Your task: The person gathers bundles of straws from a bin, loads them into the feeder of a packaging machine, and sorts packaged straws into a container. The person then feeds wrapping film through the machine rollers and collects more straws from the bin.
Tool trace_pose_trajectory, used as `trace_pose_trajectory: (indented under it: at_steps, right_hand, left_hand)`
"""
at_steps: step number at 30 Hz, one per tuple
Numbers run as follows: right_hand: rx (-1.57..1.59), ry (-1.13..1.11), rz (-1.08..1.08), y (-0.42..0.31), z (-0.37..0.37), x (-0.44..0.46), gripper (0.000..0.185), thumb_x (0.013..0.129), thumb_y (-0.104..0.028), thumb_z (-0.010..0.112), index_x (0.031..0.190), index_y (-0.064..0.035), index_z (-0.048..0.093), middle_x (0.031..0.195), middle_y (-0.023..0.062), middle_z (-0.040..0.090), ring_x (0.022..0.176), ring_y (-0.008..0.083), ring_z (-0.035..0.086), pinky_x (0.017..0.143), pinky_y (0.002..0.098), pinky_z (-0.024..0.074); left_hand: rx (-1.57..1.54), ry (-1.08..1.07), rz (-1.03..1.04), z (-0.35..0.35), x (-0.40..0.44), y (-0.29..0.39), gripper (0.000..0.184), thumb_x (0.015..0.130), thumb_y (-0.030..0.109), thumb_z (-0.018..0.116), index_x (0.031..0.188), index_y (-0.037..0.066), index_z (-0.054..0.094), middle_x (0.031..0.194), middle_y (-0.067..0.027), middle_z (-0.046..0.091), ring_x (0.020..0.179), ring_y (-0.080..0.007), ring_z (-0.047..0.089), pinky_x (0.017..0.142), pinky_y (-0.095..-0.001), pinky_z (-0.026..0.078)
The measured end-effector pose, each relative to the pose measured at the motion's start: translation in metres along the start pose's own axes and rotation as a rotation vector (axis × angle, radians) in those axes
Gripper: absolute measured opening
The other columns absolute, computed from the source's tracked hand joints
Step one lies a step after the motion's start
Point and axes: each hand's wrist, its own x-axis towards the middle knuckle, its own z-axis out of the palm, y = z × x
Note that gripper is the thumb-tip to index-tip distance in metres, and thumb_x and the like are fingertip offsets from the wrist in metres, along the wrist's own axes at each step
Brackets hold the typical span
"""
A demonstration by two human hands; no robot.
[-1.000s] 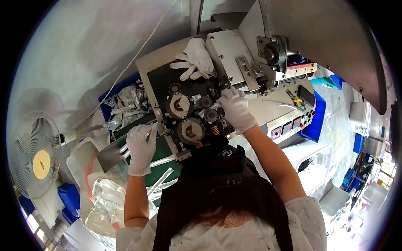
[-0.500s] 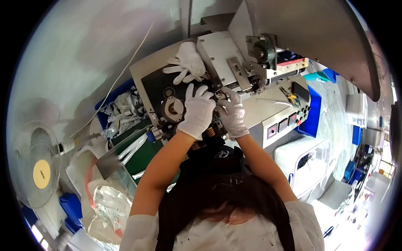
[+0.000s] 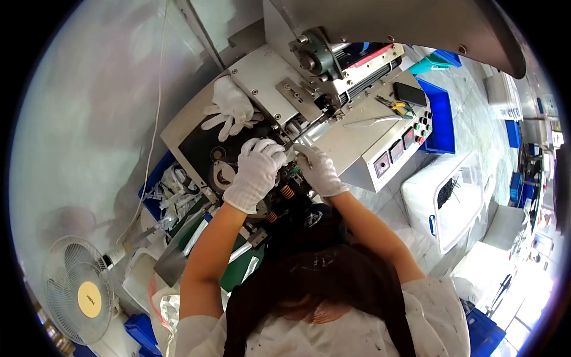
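Note:
Both my hands wear white gloves and meet over the machine's roller section. My left hand (image 3: 257,169) has its fingers curled together near a thin shiny strip (image 3: 289,153); what they hold, if anything, is too small to make out. Close beside it on the right, my right hand (image 3: 317,168) is closed, fingertips bent at the strip's lower end. Below the hands are orange springs (image 3: 287,191) and dark rollers. A spare pair of white gloves (image 3: 231,108) lies on the machine top, behind my left hand.
A control panel (image 3: 397,152) with buttons is at the right, with pliers (image 3: 395,106) and a black phone (image 3: 410,94) above it. A blue bin (image 3: 437,119) and a clear tub (image 3: 445,202) stand further right. Left are a scrap-filled bin (image 3: 176,190) and a fan (image 3: 83,291).
My left hand has come from the machine's left side to the middle, beside my right hand. The camera view has turned, and the fingers of my left hand have drawn in.

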Motion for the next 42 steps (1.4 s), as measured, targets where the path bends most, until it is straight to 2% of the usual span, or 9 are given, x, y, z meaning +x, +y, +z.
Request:
trace_pose_trajectory:
  at_steps: [5,8,13,18,24,26,29,33,42]
  right_hand:
    - [-0.181,-0.02,-0.068,0.0,0.001,0.004,0.036,0.084,-0.021,0.058,0.119,-0.0157,0.056,0.089,0.0145,0.064,0.077,0.0304,0.065,0.064,0.0404,0.0531]
    - [-0.366,0.109,-0.022,-0.007,0.005,-0.01,0.045,0.082,-0.024,0.06,0.126,-0.0166,0.051,0.084,0.0146,0.062,0.074,0.0276,0.064,0.059,0.0428,0.0529]
    - [-0.13,-0.032,-0.044,0.028,-0.015,-0.005,0.04,0.077,-0.004,0.06,0.117,-0.0097,0.061,0.092,0.011,0.067,0.081,0.0244,0.066,0.072,0.0307,0.0539]
    - [0.82,0.072,0.506,0.019,-0.009,0.027,0.026,0.087,-0.009,0.058,0.111,-0.0055,0.066,0.093,0.0127,0.069,0.077,0.012,0.065,0.066,0.0264,0.0526]
    - [0.043,0.184,0.216,0.009,-0.002,0.02,0.032,0.085,-0.027,0.057,0.105,-0.0057,0.067,0.088,0.021,0.067,0.081,0.0304,0.067,0.077,0.0354,0.0517]
    - [-0.009,0.176,0.167,0.007,-0.008,0.02,0.033,0.089,-0.022,0.052,0.112,-0.0008,0.062,0.077,0.0149,0.067,0.072,0.0179,0.066,0.069,0.0313,0.0516]
    - [0.171,0.209,0.208,0.012,-0.009,0.027,0.028,0.086,-0.023,0.053,0.102,-0.0043,0.067,0.088,0.0208,0.067,0.081,0.033,0.067,0.076,0.0374,0.051]
    - [-0.68,-0.238,-0.052,0.004,-0.012,0.061,0.023,0.083,-0.025,0.057,0.09,-0.0049,0.066,0.085,0.0113,0.066,0.084,0.0297,0.065,0.07,0.0367,0.0503]
    - [0.206,-0.013,0.25,0.019,0.018,0.061,0.039,0.069,-0.012,0.055,0.107,-0.0095,0.065,0.075,0.0111,0.066,0.07,0.0298,0.064,0.062,0.0351,0.05]
  left_hand:
    - [0.067,-0.056,0.005,0.005,0.007,0.01,0.006,0.077,0.011,0.058,0.081,0.014,0.058,0.071,-0.0013,0.058,0.071,-0.0204,0.057,0.061,-0.0337,0.046]
    - [0.289,-0.362,0.015,-0.003,0.032,0.054,0.004,0.081,0.015,0.057,0.084,0.014,0.06,0.069,-0.0001,0.059,0.07,-0.0167,0.059,0.059,-0.0318,0.047]
    - [0.28,-0.258,-0.069,0.017,0.026,0.092,0.009,0.081,0.019,0.058,0.075,0.013,0.061,0.064,-0.0001,0.057,0.07,-0.0151,0.06,0.059,-0.03,0.045]
    - [0.139,-0.243,-0.016,0.022,-0.005,0.088,0.006,0.075,0.015,0.059,0.069,0.013,0.06,0.061,-0.0023,0.056,0.065,-0.0164,0.056,0.056,-0.0316,0.042]
    - [0.163,-0.13,0.086,0.014,-0.03,0.092,0.002,0.071,0.013,0.059,0.073,0.012,0.059,0.064,-0.0008,0.056,0.069,-0.0158,0.055,0.059,-0.0301,0.041]
    - [0.157,-0.151,0.077,0.017,-0.036,0.094,0.003,0.071,0.013,0.058,0.074,0.012,0.059,0.064,-0.0001,0.054,0.069,-0.0154,0.054,0.059,-0.0295,0.041]
    - [0.11,-0.196,0.027,0.027,-0.037,0.096,0.003,0.072,0.013,0.058,0.074,0.012,0.059,0.064,-0.0004,0.054,0.07,-0.0159,0.054,0.06,-0.0294,0.042]
    - [0.095,-0.247,0.003,0.033,-0.034,0.094,0.008,0.074,0.013,0.056,0.079,0.011,0.062,0.065,-0.001,0.056,0.071,-0.0163,0.056,0.06,-0.0294,0.045]
    - [0.083,-0.373,0.011,0.051,-0.035,0.1,0.013,0.082,0.018,0.059,0.077,0.007,0.065,0.069,-0.0049,0.059,0.069,-0.018,0.06,0.06,-0.0317,0.049]
